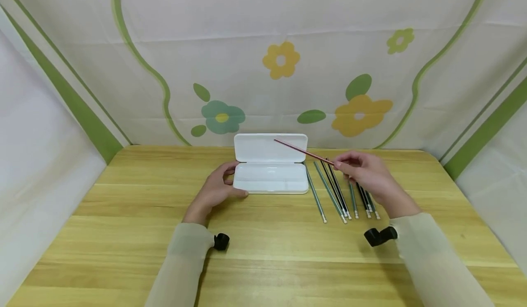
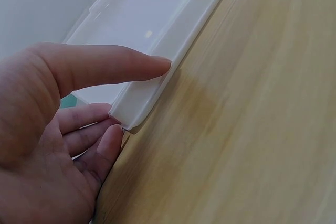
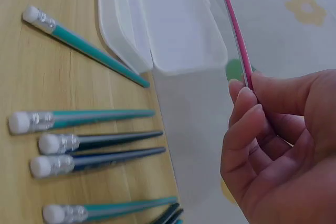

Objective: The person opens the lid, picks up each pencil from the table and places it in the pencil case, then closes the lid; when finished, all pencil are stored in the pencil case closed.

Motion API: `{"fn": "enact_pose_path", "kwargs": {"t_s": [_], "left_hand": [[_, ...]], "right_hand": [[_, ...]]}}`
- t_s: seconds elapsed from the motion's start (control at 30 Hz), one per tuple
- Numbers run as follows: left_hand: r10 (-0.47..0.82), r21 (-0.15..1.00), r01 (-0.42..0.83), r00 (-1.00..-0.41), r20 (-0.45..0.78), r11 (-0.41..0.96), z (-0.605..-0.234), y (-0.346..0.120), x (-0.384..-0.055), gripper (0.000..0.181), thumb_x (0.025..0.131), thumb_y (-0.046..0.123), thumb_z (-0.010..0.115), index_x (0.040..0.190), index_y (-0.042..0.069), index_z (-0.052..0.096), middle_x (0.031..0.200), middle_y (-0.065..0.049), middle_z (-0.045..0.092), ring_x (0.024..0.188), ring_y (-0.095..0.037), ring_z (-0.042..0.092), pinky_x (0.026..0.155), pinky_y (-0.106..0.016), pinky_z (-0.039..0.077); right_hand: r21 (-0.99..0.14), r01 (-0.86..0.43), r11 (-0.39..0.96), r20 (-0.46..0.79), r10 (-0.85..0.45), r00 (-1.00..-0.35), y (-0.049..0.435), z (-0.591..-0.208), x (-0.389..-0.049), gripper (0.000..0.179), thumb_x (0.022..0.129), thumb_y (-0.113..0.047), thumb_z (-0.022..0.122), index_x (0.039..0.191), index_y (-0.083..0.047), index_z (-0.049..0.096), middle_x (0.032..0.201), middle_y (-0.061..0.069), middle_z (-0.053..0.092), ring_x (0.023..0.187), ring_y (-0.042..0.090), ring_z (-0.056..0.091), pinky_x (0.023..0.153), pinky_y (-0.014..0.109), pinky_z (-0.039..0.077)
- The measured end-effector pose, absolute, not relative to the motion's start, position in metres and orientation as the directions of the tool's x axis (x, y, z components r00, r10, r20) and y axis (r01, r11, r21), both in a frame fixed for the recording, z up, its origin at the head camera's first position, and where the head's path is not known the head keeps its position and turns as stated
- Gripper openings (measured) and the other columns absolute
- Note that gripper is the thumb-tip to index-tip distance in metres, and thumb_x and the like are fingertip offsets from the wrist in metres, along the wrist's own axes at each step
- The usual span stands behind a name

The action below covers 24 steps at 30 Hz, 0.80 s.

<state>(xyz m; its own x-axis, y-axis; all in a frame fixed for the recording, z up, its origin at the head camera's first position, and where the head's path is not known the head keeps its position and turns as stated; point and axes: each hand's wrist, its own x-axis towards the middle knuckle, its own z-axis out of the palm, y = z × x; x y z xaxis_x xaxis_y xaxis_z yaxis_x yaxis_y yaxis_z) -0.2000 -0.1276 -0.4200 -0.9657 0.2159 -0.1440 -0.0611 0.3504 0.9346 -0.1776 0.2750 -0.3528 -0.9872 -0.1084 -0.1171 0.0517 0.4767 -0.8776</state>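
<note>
A white pencil case (image 1: 270,191) stands on the table with its lid (image 1: 253,148) raised at the back; its tray looks bare. My left hand (image 1: 214,189) holds the case's left end, thumb along the front wall and the other fingers around the corner. Between thumb and fingertips, my right hand (image 1: 369,173) pinches a red pencil (image 1: 303,151). The pencil slants up to the left, its far tip in front of the lid. Teal pencils (image 3: 97,53) and dark pencils (image 3: 118,157) with white erasers lie right of the case, some partly hidden below the right hand.
The wooden table (image 1: 271,261) ends at a pale flowered curtain (image 1: 197,60) just behind the case. More curtain hangs at both sides. Each sleeve carries a small black mount (image 1: 221,241) at the wrist.
</note>
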Motion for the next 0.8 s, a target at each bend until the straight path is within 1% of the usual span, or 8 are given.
{"fn": "enact_pose_path", "kwargs": {"t_s": [0.1,0.23,0.37,0.53,0.73,0.8], "left_hand": [[0.211,0.934,-0.058,-0.967,-0.14,0.353,-0.42,-0.128,-0.2,0.093,0.081,0.005,0.091,0.162,0.013,0.045,0.159,-0.016,0.052,0.13,-0.039,0.065,0.114,-0.052,0.052],[0.209,0.934,-0.06,-0.968,-0.141,0.353,-0.419,-0.127,-0.2,0.093,0.08,0.005,0.091,0.161,0.013,0.046,0.159,-0.016,0.053,0.13,-0.039,0.065,0.114,-0.052,0.051],[0.208,0.935,-0.064,-0.967,-0.144,0.35,-0.418,-0.127,-0.2,0.092,0.08,0.005,0.091,0.161,0.014,0.047,0.158,-0.015,0.053,0.129,-0.038,0.066,0.114,-0.052,0.051],[0.206,0.933,-0.064,-0.968,-0.145,0.355,-0.42,-0.127,-0.201,0.092,0.08,0.005,0.091,0.161,0.014,0.047,0.157,-0.015,0.053,0.127,-0.037,0.066,0.114,-0.051,0.051],[0.21,0.935,-0.057,-0.968,-0.138,0.35,-0.421,-0.127,-0.201,0.093,0.08,0.004,0.091,0.161,0.013,0.047,0.157,-0.015,0.054,0.126,-0.037,0.067,0.113,-0.051,0.051],[0.215,0.937,-0.053,-0.967,-0.134,0.346,-0.421,-0.127,-0.201,0.093,0.08,0.004,0.091,0.161,0.012,0.047,0.157,-0.016,0.054,0.125,-0.036,0.067,0.112,-0.05,0.052]], "right_hand": [[-0.859,0.026,0.511,-0.111,-0.136,-0.984,0.262,-0.351,-0.183,0.034,0.108,-0.026,0.067,0.131,-0.001,0.069,0.095,-0.002,0.068,0.082,0.017,0.062,0.065,0.028,0.055],[-0.818,0.002,0.576,-0.106,-0.147,-0.983,0.249,-0.355,-0.191,0.03,0.108,-0.024,0.067,0.128,-0.001,0.072,0.099,0.01,0.072,0.083,0.022,0.064,0.061,0.027,0.051],[-0.764,-0.024,0.645,-0.088,-0.14,-0.986,0.239,-0.362,-0.198,0.027,0.108,-0.022,0.066,0.123,-0.002,0.074,0.105,0.019,0.074,0.087,0.028,0.067,0.064,0.028,0.052],[-0.726,-0.06,0.685,-0.064,-0.155,-0.986,0.228,-0.367,-0.206,0.023,0.107,-0.019,0.066,0.118,-0.001,0.076,0.103,0.021,0.075,0.085,0.031,0.068,0.067,0.03,0.053],[-0.699,-0.09,0.71,-0.035,-0.159,-0.987,0.218,-0.372,-0.214,0.018,0.107,-0.016,0.065,0.113,-0.005,0.078,0.111,0.017,0.077,0.088,0.024,0.062,0.076,0.032,0.05],[-0.693,-0.1,0.714,-0.024,-0.161,-0.987,0.216,-0.373,-0.216,0.017,0.106,-0.016,0.066,0.111,-0.006,0.079,0.112,0.016,0.078,0.09,0.022,0.063,0.078,0.031,0.05]]}}
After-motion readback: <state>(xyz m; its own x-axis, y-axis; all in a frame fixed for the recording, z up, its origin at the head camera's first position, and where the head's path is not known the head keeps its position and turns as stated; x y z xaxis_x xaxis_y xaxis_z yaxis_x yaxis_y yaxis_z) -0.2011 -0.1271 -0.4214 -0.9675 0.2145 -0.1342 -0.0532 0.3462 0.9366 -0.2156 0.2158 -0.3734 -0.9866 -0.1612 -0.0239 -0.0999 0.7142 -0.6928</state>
